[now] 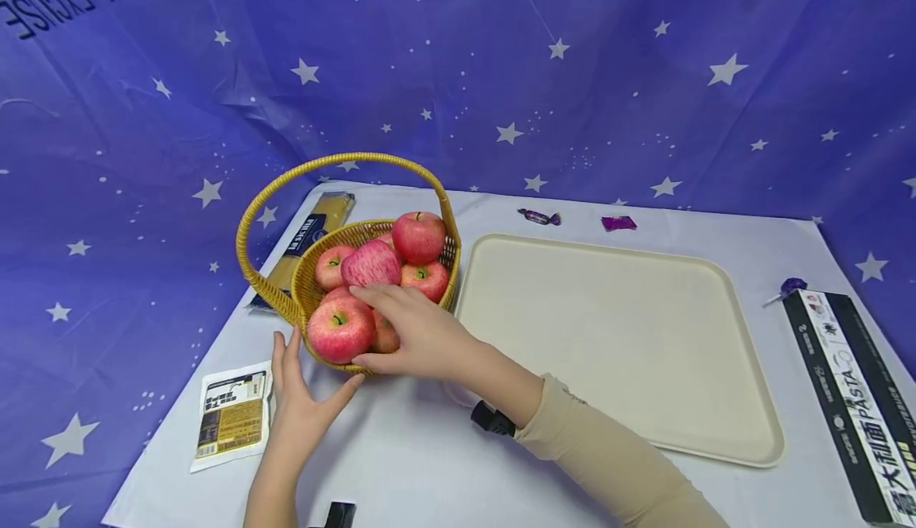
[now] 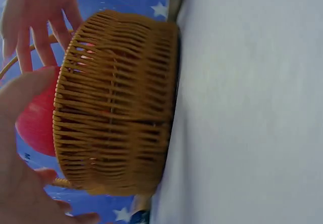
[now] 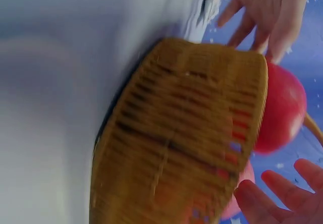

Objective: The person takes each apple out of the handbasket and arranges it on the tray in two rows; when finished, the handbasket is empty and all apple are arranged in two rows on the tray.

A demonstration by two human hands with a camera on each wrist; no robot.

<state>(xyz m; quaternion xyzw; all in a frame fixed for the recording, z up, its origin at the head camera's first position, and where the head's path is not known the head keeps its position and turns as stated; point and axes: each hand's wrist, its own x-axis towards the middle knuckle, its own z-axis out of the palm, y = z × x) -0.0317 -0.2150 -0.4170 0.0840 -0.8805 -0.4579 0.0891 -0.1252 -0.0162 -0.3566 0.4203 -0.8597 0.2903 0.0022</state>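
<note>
A wicker basket (image 1: 304,277) with a tall arched handle (image 1: 358,156) holds several red apples (image 1: 341,329), heaped above its rim. At its near left edge my left hand (image 1: 296,405) has its fingers and thumb spread, with the fingertips close to the rim. My right hand (image 1: 422,333) reaches over the right side of the basket, fingers extended above the apples and thumb by the near rim. In the left wrist view, the basket's woven side (image 2: 113,108) faces the camera and the left thumb overlaps an apple (image 2: 38,125). Neither hand grips anything.
A beige tray (image 1: 608,337) lies right of the basket. Behind the basket is a pasta packet (image 1: 336,206); a flat sachet (image 1: 232,417) lies at left. Two wrapped candies (image 1: 540,217) are at the back. A lollipop (image 1: 793,285) and a black pasta box (image 1: 851,401) lie at right.
</note>
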